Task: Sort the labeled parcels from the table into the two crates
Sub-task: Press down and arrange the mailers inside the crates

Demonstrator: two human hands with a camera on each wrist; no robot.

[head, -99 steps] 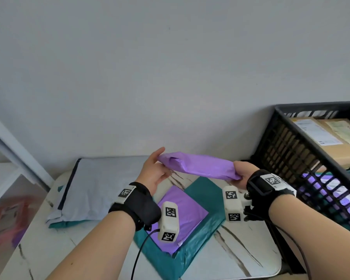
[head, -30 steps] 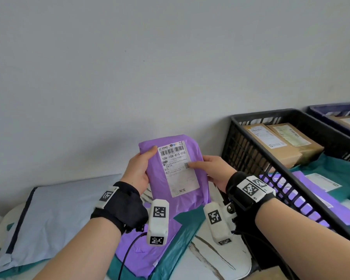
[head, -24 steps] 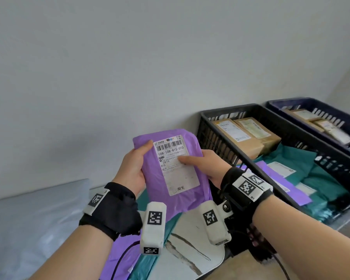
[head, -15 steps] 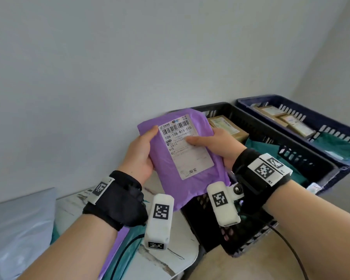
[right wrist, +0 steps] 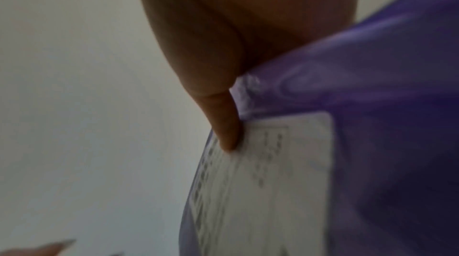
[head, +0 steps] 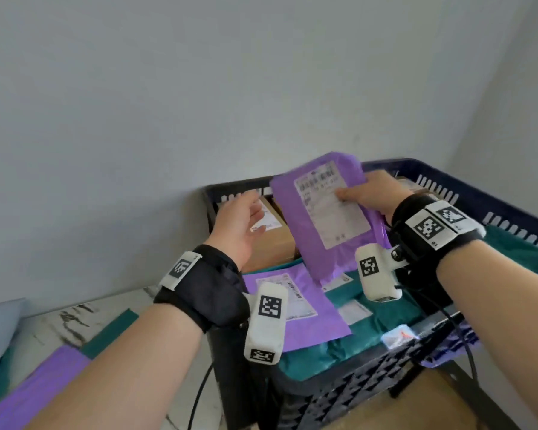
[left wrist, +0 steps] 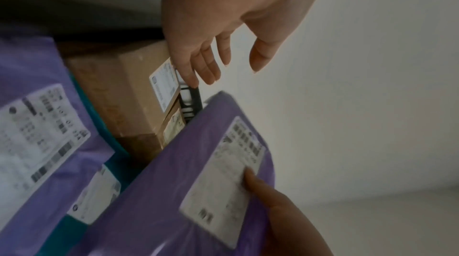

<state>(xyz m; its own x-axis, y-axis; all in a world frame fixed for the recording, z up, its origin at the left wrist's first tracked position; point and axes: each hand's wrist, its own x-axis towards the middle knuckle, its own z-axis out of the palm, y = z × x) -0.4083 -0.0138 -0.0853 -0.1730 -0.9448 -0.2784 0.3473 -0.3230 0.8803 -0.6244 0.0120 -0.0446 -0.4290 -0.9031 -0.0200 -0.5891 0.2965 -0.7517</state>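
Observation:
A purple parcel (head: 317,225) with a white label hangs above the black crate (head: 339,395), near the dark blue crate (head: 466,193) behind it. My right hand (head: 365,195) pinches its right edge, thumb (right wrist: 227,123) pressed on the label. In the left wrist view the same parcel (left wrist: 174,191) fills the lower middle. My left hand (head: 239,221) hovers beside it over the crate's left end, fingers (left wrist: 203,64) relaxed and holding nothing.
The black crate holds brown boxes (head: 271,246), a flat purple parcel (head: 298,308) and teal parcels (head: 367,324). On the marble table (head: 56,321) at the left lie purple, teal and grey mailers. A grey wall stands close behind.
My view swung right from the table to the crates. The parcel was carried from over the table to above the black crate, and my left hand has let go of it.

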